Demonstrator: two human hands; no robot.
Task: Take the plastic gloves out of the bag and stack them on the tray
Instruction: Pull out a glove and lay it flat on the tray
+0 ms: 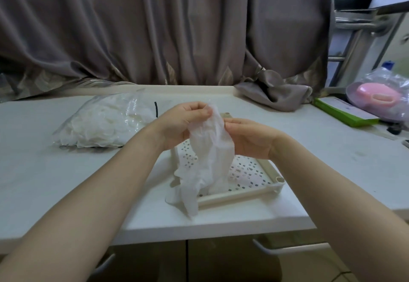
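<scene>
Bag: clear plastic, lying on the tabletop at the left, packed with white gloves; well apart from the tray.
Left hand: raised above the tray's far end, fingers curled, thumb and fingertips pinching the top edge of the glove.
Glove: thin, translucent white plastic, held up between both hands; it hangs down crumpled, its lower part draping over the tray's near left corner and onto the tabletop.
Tray: cream rim with a white perforated base, standing on the tabletop under the hands, set at an angle.
Right hand: just right of the glove, fingers curled inward, pinching the glove's upper right edge.
Curtain: grey-brown folds behind the tabletop, one end bunched on its far right.
Far right: a green-edged box and a pink object inside clear wrapping.
</scene>
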